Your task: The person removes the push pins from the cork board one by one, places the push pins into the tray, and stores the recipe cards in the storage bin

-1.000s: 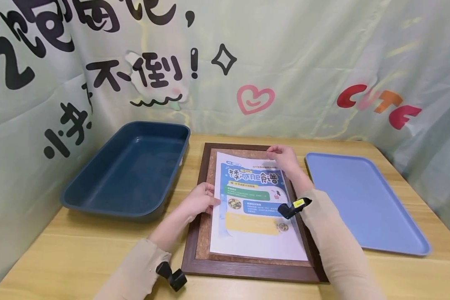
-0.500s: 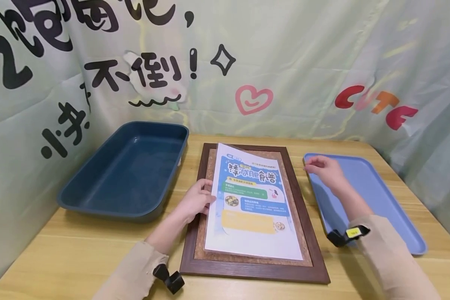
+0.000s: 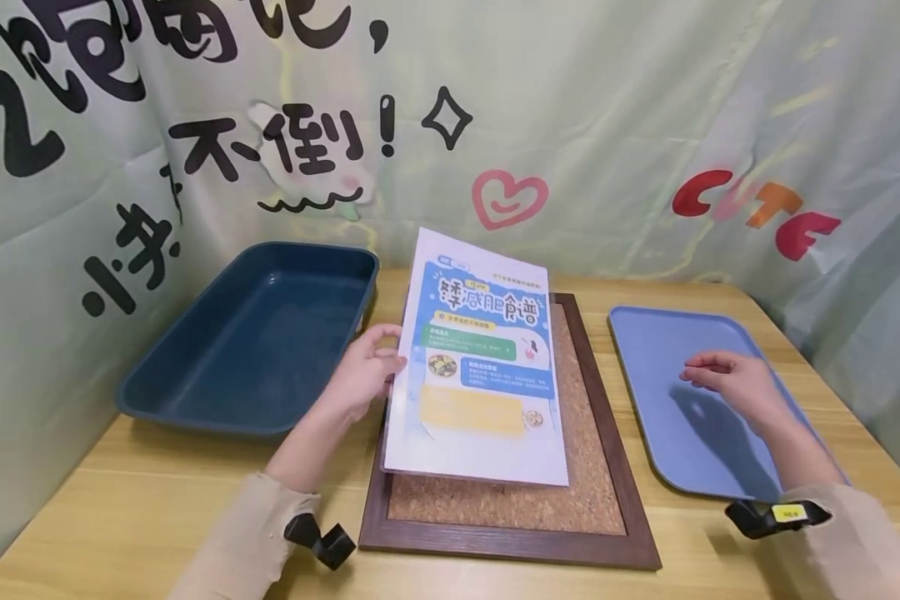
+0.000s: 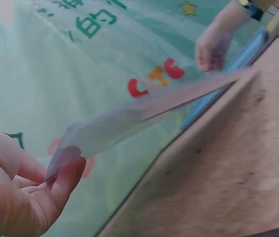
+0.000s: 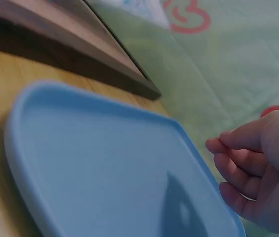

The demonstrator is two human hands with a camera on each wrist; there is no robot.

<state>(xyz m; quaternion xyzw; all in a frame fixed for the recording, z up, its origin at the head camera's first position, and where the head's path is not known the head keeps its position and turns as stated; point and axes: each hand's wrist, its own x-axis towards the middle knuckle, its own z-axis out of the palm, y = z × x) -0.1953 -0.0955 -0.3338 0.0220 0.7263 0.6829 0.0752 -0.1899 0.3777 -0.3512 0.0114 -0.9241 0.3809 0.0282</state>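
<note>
Since half a sec ago you've tipped the printed blue-and-white paper sheet (image 3: pixel 480 367) up off the brown wood-framed cork board (image 3: pixel 570 492). Your left hand (image 3: pixel 360 379) pinches its left edge w/ thumb & fingers, so it lifts like a page. Your right hand (image 3: pixel 735 385) hangs loose, holding nothing, over the flat light-blue plastic tray (image 3: pixel 645 350).

Left hand (image 3: pixel 360 375) raised, fingers (image 4: pixel 65 177) pinching; right hand (image 3: pixel 731 383) hovering, fingers loosely curled
</note>
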